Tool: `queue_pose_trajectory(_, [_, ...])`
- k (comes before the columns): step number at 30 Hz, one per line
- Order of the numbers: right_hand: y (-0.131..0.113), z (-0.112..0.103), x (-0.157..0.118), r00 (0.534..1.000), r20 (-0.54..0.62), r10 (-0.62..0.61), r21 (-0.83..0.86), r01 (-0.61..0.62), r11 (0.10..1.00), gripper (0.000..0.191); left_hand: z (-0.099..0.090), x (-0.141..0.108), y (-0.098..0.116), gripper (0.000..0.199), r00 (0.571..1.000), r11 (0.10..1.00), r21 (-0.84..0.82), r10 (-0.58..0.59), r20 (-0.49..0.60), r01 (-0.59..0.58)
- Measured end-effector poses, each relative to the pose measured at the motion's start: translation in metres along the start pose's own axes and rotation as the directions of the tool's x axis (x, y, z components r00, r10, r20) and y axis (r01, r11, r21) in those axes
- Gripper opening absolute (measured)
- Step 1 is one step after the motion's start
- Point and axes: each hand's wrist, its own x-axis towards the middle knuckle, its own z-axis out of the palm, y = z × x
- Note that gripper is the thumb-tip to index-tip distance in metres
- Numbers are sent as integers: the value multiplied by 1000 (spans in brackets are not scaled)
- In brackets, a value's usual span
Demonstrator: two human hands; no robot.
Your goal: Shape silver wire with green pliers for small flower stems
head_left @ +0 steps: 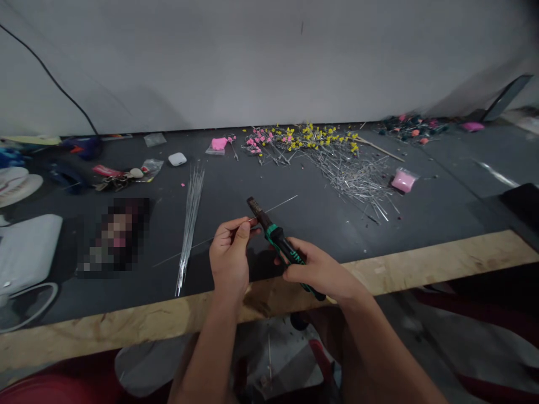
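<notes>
Between the thumb and fingers of my left hand (pixel 231 249) is a thin metal wire (pixel 283 202), which runs out on both sides of the hand. My right hand (pixel 314 267) is wrapped round the black and green handles of a pair of pliers (pixel 280 238). The dark jaws of the pliers lie across the wire, just right of my left fingertips. Whether the jaws are fully closed on it I cannot tell. To the left of my left hand lies a bundle of straight wires (pixel 190 221), and the wire's left end passes over it.
A heap of cut wires (pixel 357 179) lies at right, with yellow and pink flower-topped stems (pixel 311 137) behind. Pink clay packets (pixel 403 180), a white earbud case (pixel 177 159), keys (pixel 113 180) and a white pouch (pixel 31 252) are about. A wooden edge (pixel 421 266) borders the dark table.
</notes>
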Motion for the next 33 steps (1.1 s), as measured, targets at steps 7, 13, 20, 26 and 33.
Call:
queue_pose_trajectory(7, [1, 1, 0, 999, 39, 10, -2, -10, 1000, 27, -2, 2, 0, 12, 1000, 1000, 10, 2, -1, -2])
queue_pose_trajectory(13, [2, 3, 1, 1000, 5, 13, 16, -13, 1000, 23, -1, 1, 1, 12, 1000, 1000, 7, 5, -8, -5])
queue_pose_trajectory(20, [1, 3, 4, 999, -31, -19, -86, 17, 996, 15, 2, 0, 2, 13, 1000, 1000, -29, -8, -9, 7])
queue_pose_trajectory(26, [1, 9, 6, 998, -55, -18, -168, 8, 986, 19, -2, 0, 2, 15, 1000, 1000, -1, -5, -18, 5])
queue_pose_trajectory(33, [-1, 9, 5, 999, -30, -20, -136, 16, 991, 8, -7, 0, 0, 12, 999, 997, 70, 41, -25, -40])
